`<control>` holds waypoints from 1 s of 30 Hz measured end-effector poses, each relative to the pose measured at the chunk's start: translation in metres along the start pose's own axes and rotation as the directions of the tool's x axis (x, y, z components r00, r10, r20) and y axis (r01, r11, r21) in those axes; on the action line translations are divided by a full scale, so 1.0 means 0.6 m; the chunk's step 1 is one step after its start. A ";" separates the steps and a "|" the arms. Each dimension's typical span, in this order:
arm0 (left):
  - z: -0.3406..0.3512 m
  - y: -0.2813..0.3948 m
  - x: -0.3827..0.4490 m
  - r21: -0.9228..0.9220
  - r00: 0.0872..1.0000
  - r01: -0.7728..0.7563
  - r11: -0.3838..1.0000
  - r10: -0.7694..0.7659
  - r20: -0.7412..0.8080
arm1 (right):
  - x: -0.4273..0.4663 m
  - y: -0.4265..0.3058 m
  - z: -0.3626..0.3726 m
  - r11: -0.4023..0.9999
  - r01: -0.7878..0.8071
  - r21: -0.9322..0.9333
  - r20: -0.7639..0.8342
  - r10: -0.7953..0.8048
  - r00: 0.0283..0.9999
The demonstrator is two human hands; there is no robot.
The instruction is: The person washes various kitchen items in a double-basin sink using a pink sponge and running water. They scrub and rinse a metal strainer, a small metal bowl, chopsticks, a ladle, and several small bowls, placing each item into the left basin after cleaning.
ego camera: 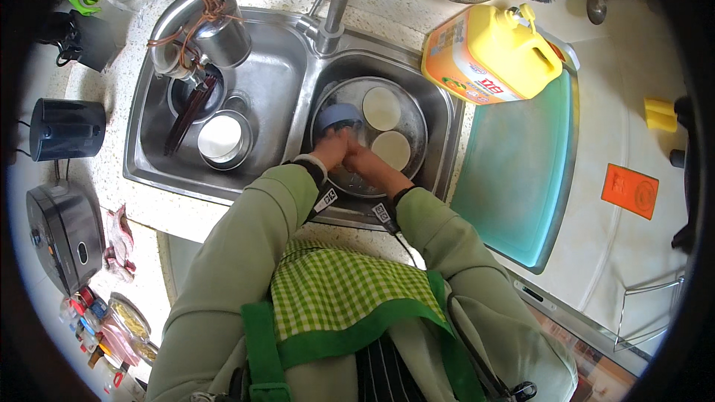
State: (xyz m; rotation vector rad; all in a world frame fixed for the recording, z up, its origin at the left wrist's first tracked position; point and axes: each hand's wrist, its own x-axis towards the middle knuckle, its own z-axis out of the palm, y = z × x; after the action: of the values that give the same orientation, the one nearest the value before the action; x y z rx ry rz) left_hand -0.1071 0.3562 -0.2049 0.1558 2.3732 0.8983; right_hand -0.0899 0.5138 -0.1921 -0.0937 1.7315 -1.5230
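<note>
Close together, my left hand [330,148] and my right hand [357,152] are over a large round metal pan [416,164] in the right sink basin. A blue-grey rounded thing, perhaps a bowl or cloth, [338,115] lies at my fingertips; which hand holds it is unclear, as the fingers are partly hidden and blurred. Two pale round bowls [382,109] sit in the pan, to the right of my hands. The left basin [268,78] holds a white bowl in a metal one [220,137] and dark chopsticks [190,114] across a pot.
The steel faucet [333,17] arches over the left basin, with a metal cylinder [223,33] tied on. A yellow detergent jug [497,56] stands on a teal glass board [519,173] at the right. A rice cooker [67,240] is at the far left.
</note>
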 end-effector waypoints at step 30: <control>-0.165 0.146 -0.128 0.026 0.830 -0.384 0.923 0.357 -0.429 | -0.069 -0.259 -0.056 0.529 0.285 -0.799 -0.087 -0.571 0.817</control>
State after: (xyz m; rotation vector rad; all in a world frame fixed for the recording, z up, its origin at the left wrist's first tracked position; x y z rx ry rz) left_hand -0.1085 0.3438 -0.0525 0.4526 2.7702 1.3002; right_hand -0.1506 0.5212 -0.0393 -0.8093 2.7171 -1.0250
